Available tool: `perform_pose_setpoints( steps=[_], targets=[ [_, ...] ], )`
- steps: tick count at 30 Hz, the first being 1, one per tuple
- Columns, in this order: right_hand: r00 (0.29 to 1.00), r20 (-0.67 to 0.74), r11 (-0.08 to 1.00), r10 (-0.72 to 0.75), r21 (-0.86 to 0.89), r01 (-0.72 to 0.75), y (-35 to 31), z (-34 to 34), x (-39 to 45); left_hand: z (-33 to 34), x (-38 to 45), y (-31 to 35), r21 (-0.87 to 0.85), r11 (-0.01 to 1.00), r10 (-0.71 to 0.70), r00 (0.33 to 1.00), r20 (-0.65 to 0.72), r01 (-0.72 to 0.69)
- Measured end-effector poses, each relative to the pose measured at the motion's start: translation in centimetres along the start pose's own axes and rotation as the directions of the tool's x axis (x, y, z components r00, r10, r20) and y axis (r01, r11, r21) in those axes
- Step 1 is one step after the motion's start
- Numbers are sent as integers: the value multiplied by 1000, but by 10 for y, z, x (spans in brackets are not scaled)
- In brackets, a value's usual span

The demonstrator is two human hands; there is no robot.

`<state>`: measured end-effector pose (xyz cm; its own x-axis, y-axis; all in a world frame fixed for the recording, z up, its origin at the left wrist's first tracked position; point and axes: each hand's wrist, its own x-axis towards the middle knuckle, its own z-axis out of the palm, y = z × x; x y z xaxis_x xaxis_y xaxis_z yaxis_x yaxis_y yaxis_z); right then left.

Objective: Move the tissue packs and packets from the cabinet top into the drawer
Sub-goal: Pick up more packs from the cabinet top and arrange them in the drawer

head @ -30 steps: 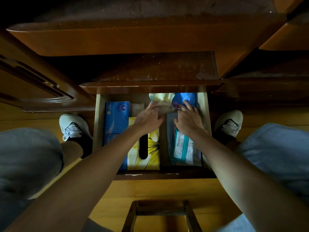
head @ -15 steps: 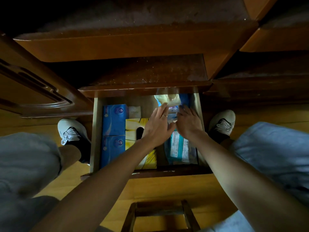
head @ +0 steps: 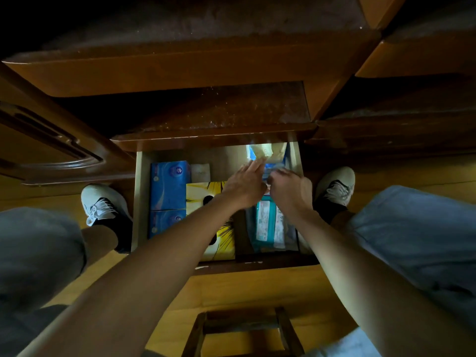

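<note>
The dark wooden cabinet top (head: 219, 109) shows no packs. The open wooden drawer (head: 140, 202) holds 2 blue tissue packs (head: 168, 185), 1 yellow tissue box (head: 219, 235) and teal-labelled packets (head: 268, 225). Left hand (head: 244, 185): fingers extended, touching the pale rear packet (head: 261, 150). Right hand (head: 291, 191): curled; grip indeterminate. Step: arranging. Next likely: withdraw hands.

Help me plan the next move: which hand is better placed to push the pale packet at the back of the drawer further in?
Probably the left hand: its straight fingers already reach the pale packet at the drawer's back. The right hand sits nearer, fingers curled.
</note>
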<state>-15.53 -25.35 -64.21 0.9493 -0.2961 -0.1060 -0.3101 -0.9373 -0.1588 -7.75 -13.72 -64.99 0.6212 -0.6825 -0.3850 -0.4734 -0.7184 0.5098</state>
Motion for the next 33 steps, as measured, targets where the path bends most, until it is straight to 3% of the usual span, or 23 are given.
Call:
perform_pose_setpoints(
  steps=[3, 5, 9, 13, 15, 18, 21, 28, 33],
  targets=[
    [986, -168, 1000, -15, 19, 18, 9, -5, 3, -2, 14, 0, 15, 1000, 11, 996, 88, -12],
    [979, -202, 1000, 3, -28, -9, 15, -6, 12, -5, 15, -3, 6, 1000, 21, 997, 75, -22],
    [998, -62, 993, -12, -121, 4, 21, -4, 27, -7, 0, -19, 35, 992, 120, 989, -81, -118],
    [997, 57, 946, -51, -317, 67, 25, 0, 33, -6, -3, -25, -102, 995, -24, 964, -265, -4],
    [994, 104, 930, -27, -363, 63, 22, 3, 34, -7, 2, -23, -189, 981, -91, 971, -221, 49],
    [993, 119, 927, 7, -374, 38, 18, 5, 36, -6, 14, -19, -154, 984, -92, 996, -21, 87],
    [991, 132, 922, 26, -387, 27, 19, 7, 35, -2, 26, -15, -180, 976, -111, 991, 70, 122],
    [996, 93, 923, 2, -383, 34, 17, 1, 32, -9, 15, -12, -99, 990, -102, 995, -4, 101],
    [995, -96, 978, 32, -201, -51, 12, -22, 12, -29, -31, -10, -42, 999, -35, 996, -77, 32]
  ],
)
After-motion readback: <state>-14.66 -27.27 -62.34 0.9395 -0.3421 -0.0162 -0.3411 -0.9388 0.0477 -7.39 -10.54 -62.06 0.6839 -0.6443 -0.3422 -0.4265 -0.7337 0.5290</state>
